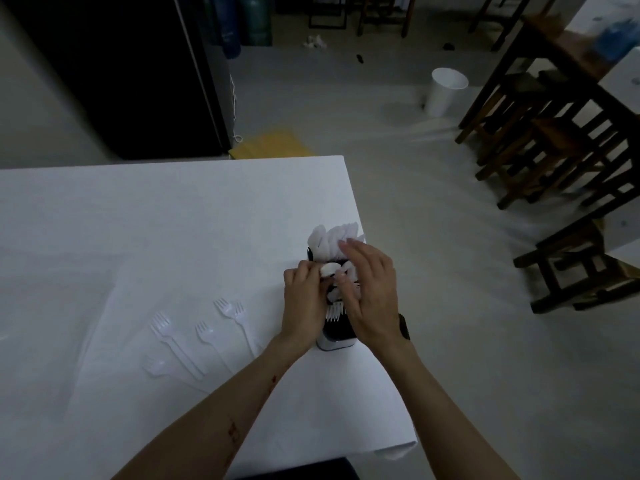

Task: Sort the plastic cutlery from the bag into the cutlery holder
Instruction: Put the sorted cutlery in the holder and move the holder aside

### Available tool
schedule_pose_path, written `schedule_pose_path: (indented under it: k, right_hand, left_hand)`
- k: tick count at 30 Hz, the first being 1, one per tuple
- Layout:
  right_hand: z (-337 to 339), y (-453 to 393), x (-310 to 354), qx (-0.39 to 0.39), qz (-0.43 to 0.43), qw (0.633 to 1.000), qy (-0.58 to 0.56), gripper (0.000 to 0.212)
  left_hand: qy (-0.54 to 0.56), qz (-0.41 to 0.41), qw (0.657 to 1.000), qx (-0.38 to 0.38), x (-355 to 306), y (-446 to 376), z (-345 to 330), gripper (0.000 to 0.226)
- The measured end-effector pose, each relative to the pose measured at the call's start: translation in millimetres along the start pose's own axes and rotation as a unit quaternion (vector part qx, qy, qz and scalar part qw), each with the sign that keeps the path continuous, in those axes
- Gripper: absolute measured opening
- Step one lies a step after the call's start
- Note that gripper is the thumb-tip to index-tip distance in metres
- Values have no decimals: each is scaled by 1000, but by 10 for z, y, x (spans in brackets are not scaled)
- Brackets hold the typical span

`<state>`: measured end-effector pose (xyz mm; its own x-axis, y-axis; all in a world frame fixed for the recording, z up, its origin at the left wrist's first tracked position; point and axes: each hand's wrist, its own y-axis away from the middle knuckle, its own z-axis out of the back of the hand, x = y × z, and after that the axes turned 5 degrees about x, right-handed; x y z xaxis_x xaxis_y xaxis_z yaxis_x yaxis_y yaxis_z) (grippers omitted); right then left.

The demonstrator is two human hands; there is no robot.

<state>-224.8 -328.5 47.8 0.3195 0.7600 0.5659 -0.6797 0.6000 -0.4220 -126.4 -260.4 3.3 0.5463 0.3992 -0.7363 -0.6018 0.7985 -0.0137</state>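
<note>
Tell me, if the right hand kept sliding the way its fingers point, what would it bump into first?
Probably the white spoons standing at the far end of the cutlery holder. The right hand has fingertips about there already, though depth is hard to judge.

Dim, flat indoor light, soft motion blur throughout, and wide-angle bending of the frame's edges.

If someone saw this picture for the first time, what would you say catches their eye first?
Probably the two hands meeting over the cutlery holder near the table's right edge: the left hand pinches a white spoon while the right hand hovers open above the white cutlery bunched in it. Next, the loose plastic forks fanned out on the white table to the left of the holder, then the white bin on the floor beyond.
</note>
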Motion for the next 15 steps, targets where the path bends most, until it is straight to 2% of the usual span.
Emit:
schedule_pose_path:
  k: [2, 4, 7, 9, 11, 14, 15]
  right_hand:
    - [-38, -61, 35, 69, 67, 993, 70, 48]
    - [-97, -62, 7, 142, 87, 974, 154, 51]
    - [-152, 24, -78, 195, 59, 952, 229, 57]
    - [-169, 40, -82, 188, 46, 949, 249, 60]
    - [-195, 11, 25, 150, 51, 957, 244, 59]
    - [-360, -20, 377, 53, 104, 985, 124, 38]
    - [-481, 8, 499, 50, 114, 988, 87, 33]
  left_hand:
    - [54, 18, 998, -2, -33, 36, 8, 15]
    - [152, 43, 987, -8, -78, 90, 42, 10]
    - [165, 24, 986, 17, 31, 211, 147, 34]
    - [142, -1, 989, 33, 140, 298, 193, 45]
    - [153, 12, 988, 31, 284, 389, 227, 42]
    - [150, 63, 986, -26, 533, 528, 329, 39]
    - [145, 91, 984, -50, 636, 579, 378, 38]
